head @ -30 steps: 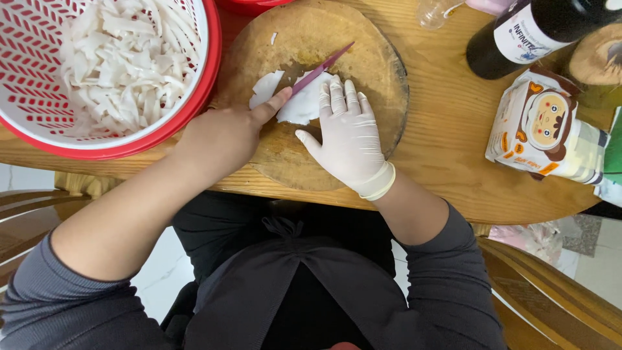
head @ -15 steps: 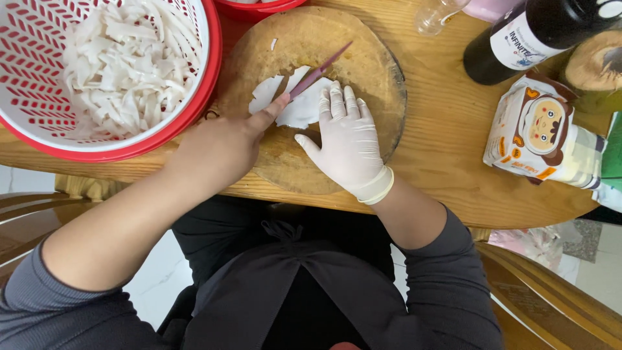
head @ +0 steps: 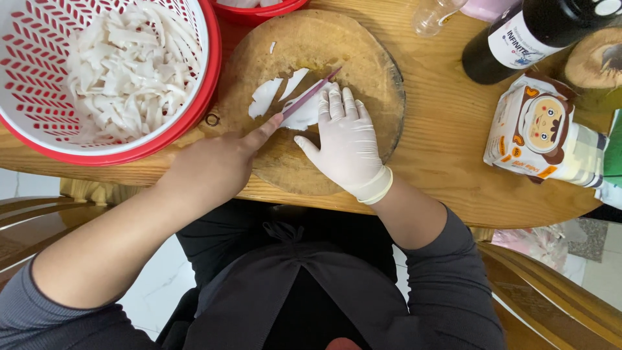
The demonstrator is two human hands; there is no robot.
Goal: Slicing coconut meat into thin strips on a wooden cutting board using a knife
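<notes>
The left hand (head: 217, 170), bare, is closed around the handle of a knife (head: 310, 94), its forefinger stretched along the back of the blade; the handle itself is hidden inside the fist, so the grip can only be judged from the curled fingers; the reddish blade runs slantwise up and away from that forefinger, its tip just past the fingertips of the right hand (head: 346, 141); the right hand, in a white glove, lies flat with fingers together and thumb out, pressing down on a white piece of food (head: 304, 115) that shows between the two hands, right against the blade; two cut white slices (head: 264, 97) lie just beyond the left forefinger, apart from the held piece; all of this rests on a round wooden cutting board (head: 363, 58) under both hands, on the wooden desk (head: 447, 162); beyond the left hand and to its outer side stands a red basket (head: 206, 97) heaped with white strips (head: 123, 65); well off to the outer side of the right hand lie a printed packet (head: 544, 129) and, farther away, a dark bottle (head: 518, 39).
</notes>
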